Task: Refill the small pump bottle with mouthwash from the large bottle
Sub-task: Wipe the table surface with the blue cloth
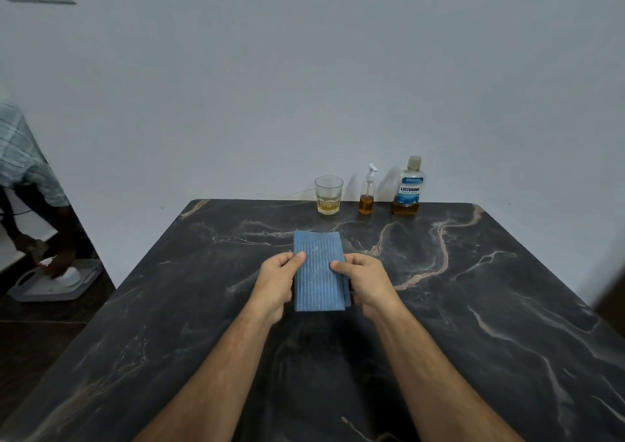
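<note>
A folded blue cloth (318, 265) is held over the middle of the dark marble table (473, 306). My left hand (275, 282) grips its left edge, thumb on top. My right hand (363, 281) grips its right edge the same way. At the table's far edge stands the small pump bottle (367, 193), capped with a white pump and about a third full of amber liquid. Right of it stands the large mouthwash bottle (408, 188), cap on, with a little amber liquid at its bottom. Both bottles are well beyond my hands.
A clear glass (328, 194) with some yellowish liquid stands left of the pump bottle. A pale wall rises behind the table. At far left another person (30, 177) bends over a grey tray (55, 281) on the floor.
</note>
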